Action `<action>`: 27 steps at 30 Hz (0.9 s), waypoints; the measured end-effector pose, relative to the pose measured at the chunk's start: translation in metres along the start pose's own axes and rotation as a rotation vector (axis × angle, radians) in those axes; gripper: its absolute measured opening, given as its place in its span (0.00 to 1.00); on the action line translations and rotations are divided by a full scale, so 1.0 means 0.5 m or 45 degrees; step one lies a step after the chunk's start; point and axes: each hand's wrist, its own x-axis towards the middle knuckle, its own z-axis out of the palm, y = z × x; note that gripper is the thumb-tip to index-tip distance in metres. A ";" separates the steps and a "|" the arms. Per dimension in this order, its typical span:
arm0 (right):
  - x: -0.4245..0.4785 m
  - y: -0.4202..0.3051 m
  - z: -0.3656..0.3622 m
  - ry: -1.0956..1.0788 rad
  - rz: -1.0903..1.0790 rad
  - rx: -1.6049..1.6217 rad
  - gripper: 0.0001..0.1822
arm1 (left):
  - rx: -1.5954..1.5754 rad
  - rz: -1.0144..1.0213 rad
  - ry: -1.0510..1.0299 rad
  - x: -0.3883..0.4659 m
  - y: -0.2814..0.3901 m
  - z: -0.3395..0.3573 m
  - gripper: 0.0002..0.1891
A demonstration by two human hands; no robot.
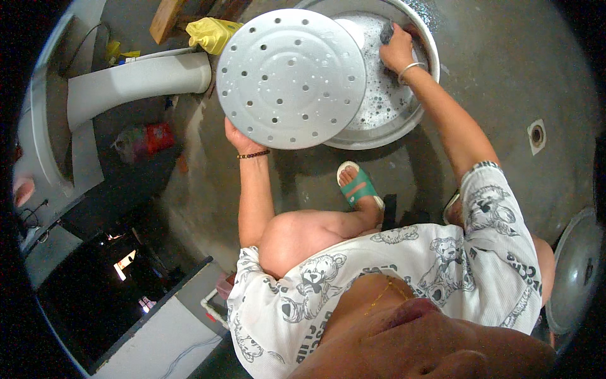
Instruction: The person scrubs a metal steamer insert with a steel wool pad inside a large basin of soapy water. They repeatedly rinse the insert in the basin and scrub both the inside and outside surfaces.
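Observation:
My left hand (pixel 242 137) grips the lower left rim of a round perforated metal steamer plate (pixel 317 71), its fingers hidden beneath. Drops of water dot the plate's surface. It overlaps the left part of a large round metal basin (pixel 374 139), which stands on the floor with suds and water inside. Over the right side of the basin, my right hand (pixel 397 51) holds a dark grey scrubbing pad (pixel 387 34). A white round object (pixel 352 32), partly hidden by the plate, shows at the basin's upper left.
A yellow jug (pixel 215 35) stands beyond the plate's upper left edge. A white sink pedestal (pixel 142 85) is at left. To the right are a floor drain (pixel 537 136) and a large round lid (pixel 575 270). A red bag (pixel 158 136) lies on the left.

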 end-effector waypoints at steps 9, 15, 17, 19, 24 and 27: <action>-0.013 -0.059 -0.086 -0.416 0.138 0.798 0.28 | -0.126 0.031 -0.105 -0.008 -0.010 -0.047 0.26; -0.069 -0.250 -0.180 -0.070 -0.464 0.920 0.24 | -0.165 -0.033 -0.151 -0.017 -0.013 0.003 0.27; -0.024 -0.252 -0.143 -0.080 -0.371 0.946 0.26 | -0.129 -0.019 -0.152 -0.006 -0.022 -0.001 0.27; 0.012 -0.266 -0.108 -0.007 -0.359 0.922 0.27 | -0.043 0.033 -0.093 0.005 -0.025 -0.031 0.27; -0.121 -0.226 -0.149 0.050 -0.481 0.764 0.22 | -0.199 0.016 -0.144 0.008 -0.014 -0.040 0.28; -0.094 -0.229 -0.125 0.158 -0.476 0.759 0.21 | -0.107 0.033 -0.042 -0.009 -0.011 0.009 0.28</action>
